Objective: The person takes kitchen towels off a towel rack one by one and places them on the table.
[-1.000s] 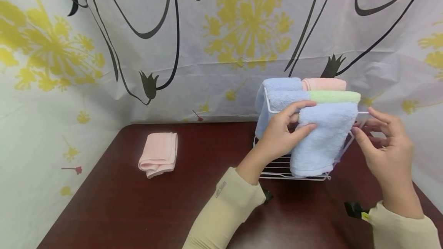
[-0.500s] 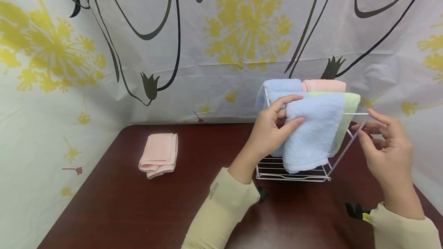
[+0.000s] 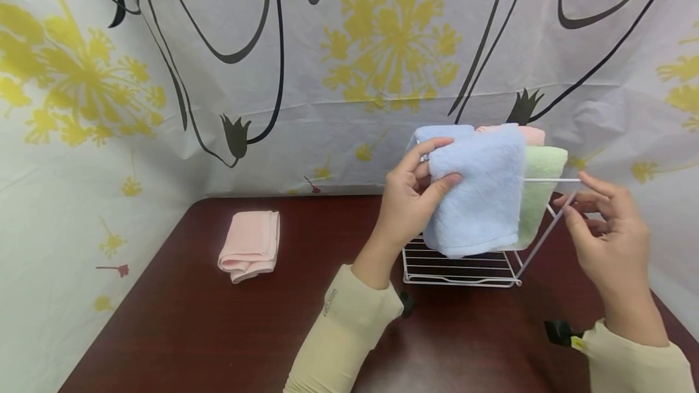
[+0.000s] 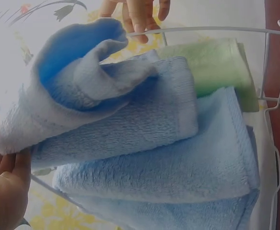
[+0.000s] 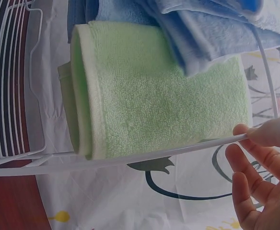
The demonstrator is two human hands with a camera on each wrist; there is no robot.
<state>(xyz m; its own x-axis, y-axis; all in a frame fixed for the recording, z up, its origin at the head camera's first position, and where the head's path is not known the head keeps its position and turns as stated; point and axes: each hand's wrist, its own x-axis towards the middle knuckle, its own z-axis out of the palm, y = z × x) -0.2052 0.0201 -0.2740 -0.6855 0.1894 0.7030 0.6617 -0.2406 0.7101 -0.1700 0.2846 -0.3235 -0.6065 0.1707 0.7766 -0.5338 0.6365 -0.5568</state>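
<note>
My left hand [image 3: 406, 199] pinches the left edge of a folded light blue towel [image 3: 477, 193], held up in front of a white wire rack [image 3: 461, 282]. In the left wrist view that towel [image 4: 73, 91] bends open at its fold. My right hand [image 3: 614, 229] pinches the rack's right front corner, and in the right wrist view its thumb and a finger lie on the white wire [image 5: 192, 148]. Over the rack hang a light green towel [image 3: 540, 199] and other blue towels [image 4: 154, 167]. A pink towel [image 3: 532, 135] is behind, mostly hidden.
A folded pink towel [image 3: 250, 244] lies on the dark red-brown table [image 3: 180, 320], left of the rack. A white curtain [image 3: 327, 77] with yellow and grey plant prints hangs behind and beside the table.
The left hand has lifted the blue towel up and to the left, away from the rack's front wire. More of the green towel now shows. The right hand has stayed at the corner.
</note>
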